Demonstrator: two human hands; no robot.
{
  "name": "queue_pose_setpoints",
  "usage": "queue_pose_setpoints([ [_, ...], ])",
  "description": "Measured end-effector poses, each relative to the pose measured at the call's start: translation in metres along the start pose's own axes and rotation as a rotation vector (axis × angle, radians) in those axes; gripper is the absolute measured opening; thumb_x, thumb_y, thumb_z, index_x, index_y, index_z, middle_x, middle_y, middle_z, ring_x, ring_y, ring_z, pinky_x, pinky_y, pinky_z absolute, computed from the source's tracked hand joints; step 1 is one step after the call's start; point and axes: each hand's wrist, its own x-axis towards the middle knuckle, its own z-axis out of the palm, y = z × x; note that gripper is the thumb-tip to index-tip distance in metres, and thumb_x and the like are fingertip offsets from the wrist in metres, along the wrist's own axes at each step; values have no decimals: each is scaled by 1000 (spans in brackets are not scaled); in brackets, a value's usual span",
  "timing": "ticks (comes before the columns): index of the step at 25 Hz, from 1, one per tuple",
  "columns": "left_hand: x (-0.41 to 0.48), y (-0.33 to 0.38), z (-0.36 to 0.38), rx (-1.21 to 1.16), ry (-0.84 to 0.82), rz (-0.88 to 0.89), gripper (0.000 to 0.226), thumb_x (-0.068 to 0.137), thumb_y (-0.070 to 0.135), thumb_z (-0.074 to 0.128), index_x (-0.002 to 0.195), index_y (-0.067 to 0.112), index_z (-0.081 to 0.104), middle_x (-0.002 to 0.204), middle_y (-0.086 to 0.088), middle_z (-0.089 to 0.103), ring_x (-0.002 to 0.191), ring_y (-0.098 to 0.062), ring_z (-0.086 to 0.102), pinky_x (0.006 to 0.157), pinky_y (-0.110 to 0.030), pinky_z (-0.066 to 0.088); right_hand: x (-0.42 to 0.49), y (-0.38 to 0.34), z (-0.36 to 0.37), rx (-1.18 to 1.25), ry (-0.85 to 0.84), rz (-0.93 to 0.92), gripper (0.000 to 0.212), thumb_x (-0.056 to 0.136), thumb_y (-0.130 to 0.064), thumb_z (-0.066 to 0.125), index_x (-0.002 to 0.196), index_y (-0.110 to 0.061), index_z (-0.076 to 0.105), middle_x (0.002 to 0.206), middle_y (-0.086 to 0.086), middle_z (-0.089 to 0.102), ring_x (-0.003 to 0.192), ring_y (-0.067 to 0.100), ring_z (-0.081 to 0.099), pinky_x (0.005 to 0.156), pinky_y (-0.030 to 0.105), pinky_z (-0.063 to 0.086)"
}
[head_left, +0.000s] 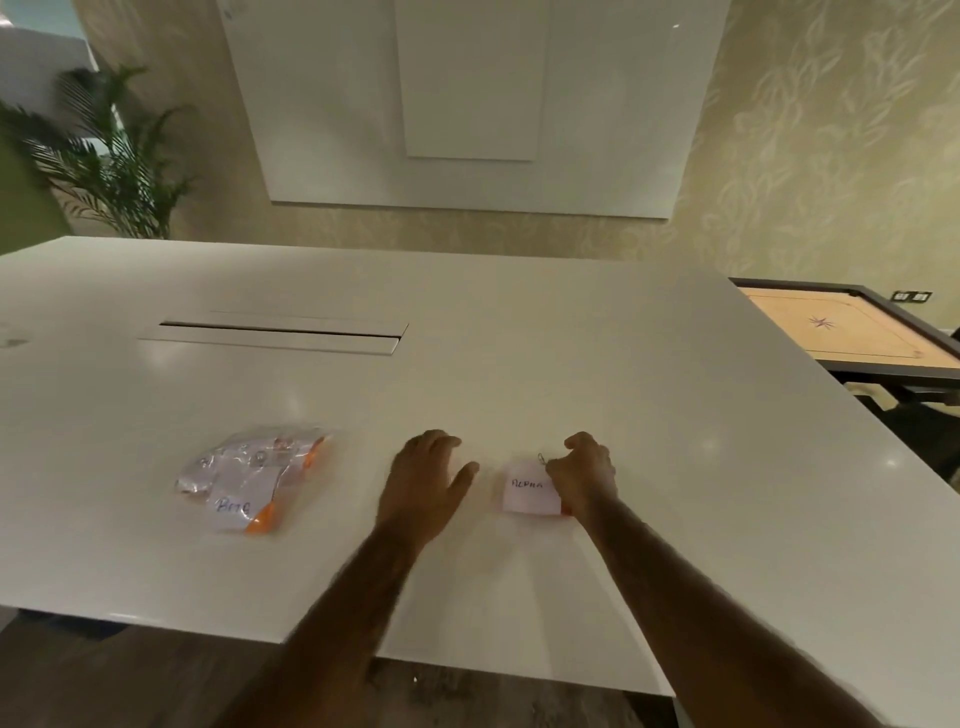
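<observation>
A white paper card with handwriting (527, 493) lies on the white table (571, 364), with an orange bit showing at its right corner. My right hand (584, 475) is on the card's right edge, fingers curled; a small metal clip (542, 459) shows at the fingertips. Whether the fingers pinch the clip or the card I cannot tell. My left hand (423, 480) rests palm down on the table just left of the card, fingers relaxed, holding nothing. A clear plastic bag (254, 475) with a handwritten label and orange parts lies further left.
A long cable slot (280, 335) is set into the table's middle. A carrom board (852, 332) on a dark stand is off the table's right side. A potted palm (104, 156) stands at the back left. The table's near edge runs below my forearms.
</observation>
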Motion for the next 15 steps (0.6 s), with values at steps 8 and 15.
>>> queue_pose_setpoints([
  [8, -8, -39, 9, 182, -550, 60, 99, 85, 87, 21, 161, 28, -6, 168, 8, -15, 154, -14, -16, 124, -46, -13, -8, -34, 13, -151, 243, -447, 29, 86, -5, 54, 106, -20, 68, 115, 2, 61, 108, 24, 54, 91, 38, 39],
  [15, -7, -35, 7, 179, -455, 76, 73, 102, 62, 25, 161, 22, 10, 170, 1, 2, 156, -20, 2, 125, -47, 1, -20, -50, 43, -408, -124, -687, 33, 88, -4, 49, 106, -23, 70, 113, -2, 68, 109, 21, 58, 97, 36, 43],
])
